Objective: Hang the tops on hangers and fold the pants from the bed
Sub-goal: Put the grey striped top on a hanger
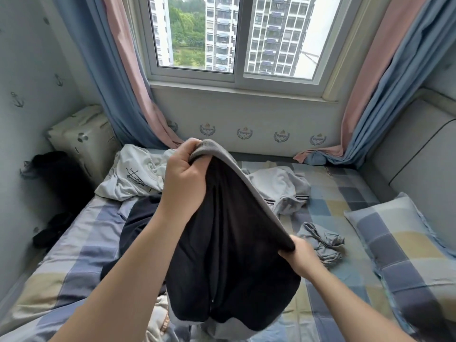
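Note:
I hold a black garment with a grey band [229, 243] up above the bed [81, 253]. My left hand [183, 178] grips the band's far end, raised high. Lower and nearer, my right hand [299, 255] pinches the other end. The garment hangs down between my arms and hides what lies under it. On the bed lie a white top with a black print [134, 174], a white-grey garment with dark stripes [281, 191], a dark garment [138, 215] and a small crumpled grey piece [320, 240].
A checked pillow [399, 250] lies at the right by a padded grey headboard [417, 156]. At the left stand a patterned box [81, 141] and dark clothes [56, 174] beside the wall. Curtains [128, 90] flank the window [234, 38] behind the bed.

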